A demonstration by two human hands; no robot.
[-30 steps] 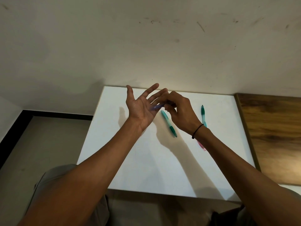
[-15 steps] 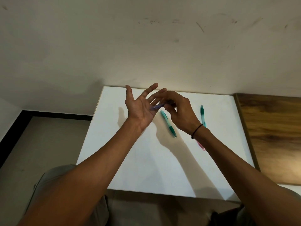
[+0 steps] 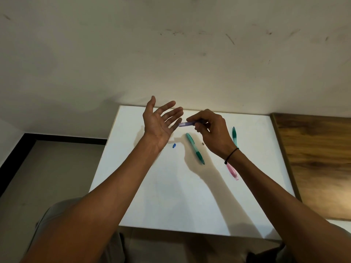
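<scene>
My right hand [image 3: 212, 133] pinches a translucent purple pen barrel [image 3: 187, 123] and holds it level above the white table [image 3: 171, 196]. My left hand [image 3: 159, 121] is raised beside it, palm up, fingers spread and straight, holding nothing; the barrel's left end points at its fingertips. A small blue piece [image 3: 174, 145] lies on the table below my left wrist. A tiny grey bit [image 3: 203, 143] lies near my right hand.
A teal pen [image 3: 195, 149] lies on the table under my hands. A second teal pen [image 3: 235, 136] and a pink pen [image 3: 232, 170] lie to the right, partly hidden by my right wrist. A wooden surface [image 3: 315, 160] adjoins the table's right edge.
My hands have drawn apart: the right hand pulled the purple barrel to the right, away from the left palm. A small blue piece now lies on the table.
</scene>
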